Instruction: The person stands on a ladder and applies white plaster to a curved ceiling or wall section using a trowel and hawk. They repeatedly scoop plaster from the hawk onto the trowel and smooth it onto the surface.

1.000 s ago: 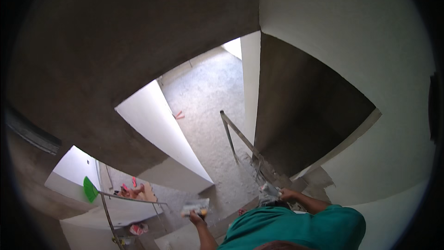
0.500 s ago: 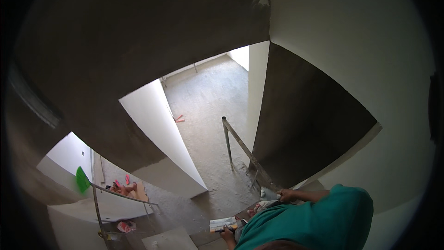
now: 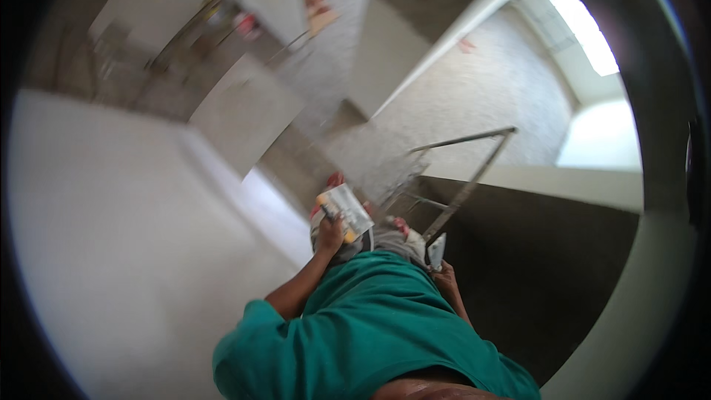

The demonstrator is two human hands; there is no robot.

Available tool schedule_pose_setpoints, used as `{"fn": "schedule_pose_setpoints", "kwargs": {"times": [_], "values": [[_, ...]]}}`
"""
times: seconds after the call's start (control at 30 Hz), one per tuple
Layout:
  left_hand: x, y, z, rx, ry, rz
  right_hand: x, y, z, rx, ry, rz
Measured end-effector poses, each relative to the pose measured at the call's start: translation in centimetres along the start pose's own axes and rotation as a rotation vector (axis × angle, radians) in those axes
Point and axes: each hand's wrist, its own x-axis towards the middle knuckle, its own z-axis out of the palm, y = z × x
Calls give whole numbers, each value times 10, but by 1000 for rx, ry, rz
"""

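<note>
In front of my lap, my left hand point(image 3: 330, 235) is closed round the dark handle of a flat rectangular plastering board point(image 3: 349, 210). Whitish-grey smears cover its face, and orange-yellow shows along the edge. Lower on the right, beside my hip, my right hand point(image 3: 446, 280) grips a trowel point(image 3: 437, 251) with a grey, plaster-marked blade. Its handle is hidden in my fingers. Both tools are held apart from the walls. Below the board, one red shoe point(image 3: 335, 179) partly shows, along with my stained grey trousers point(image 3: 392, 241).
A metal pole frame point(image 3: 474, 178) rises close by my right side. Left of me are a pale wall point(image 3: 126, 244) and a light panel point(image 3: 248, 111). A dark wall surface point(image 3: 541, 252) lies to the right. Far off, red items point(image 3: 318, 0) rest on the dusty floor point(image 3: 481, 89).
My view has swung round and down, bringing my body to the middle of the picture. Both hands still hold the same tools; the far room now appears at upper right.
</note>
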Motion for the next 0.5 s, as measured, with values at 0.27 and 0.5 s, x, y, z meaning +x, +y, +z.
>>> {"fn": "schedule_pose_setpoints", "kwargs": {"times": [0.27, 0.5], "values": [[-14, -16, -25, -333, 32, -460, 16, -38, 16, -169, -75, 48], [74, -81, -42, -518, 135, -542, 17, -8, 24, -30, -93, 241]]}}
